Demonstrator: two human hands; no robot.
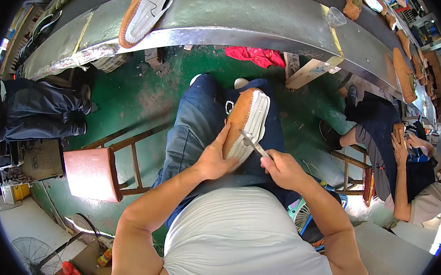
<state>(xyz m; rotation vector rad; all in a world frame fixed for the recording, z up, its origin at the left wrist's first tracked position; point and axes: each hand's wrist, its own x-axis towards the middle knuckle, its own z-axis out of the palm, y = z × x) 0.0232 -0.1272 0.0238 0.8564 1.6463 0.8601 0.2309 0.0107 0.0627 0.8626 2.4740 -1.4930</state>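
A tan shoe with a white sole (247, 117) rests on my lap, lying on its side with the sole facing right. My left hand (216, 158) grips the heel end of the shoe from the left. My right hand (280, 168) holds a small metal tool (251, 143) whose tip touches the white sole near the heel. My jeans (194, 129) are under the shoe.
A long grey conveyor bench (232, 19) curves across the top, carrying another tan shoe (145, 12) and several more at the right. A red stool (92, 174) stands at my left. One seated person (396, 166) works at the right; another person's legs (39, 112) show at the left.
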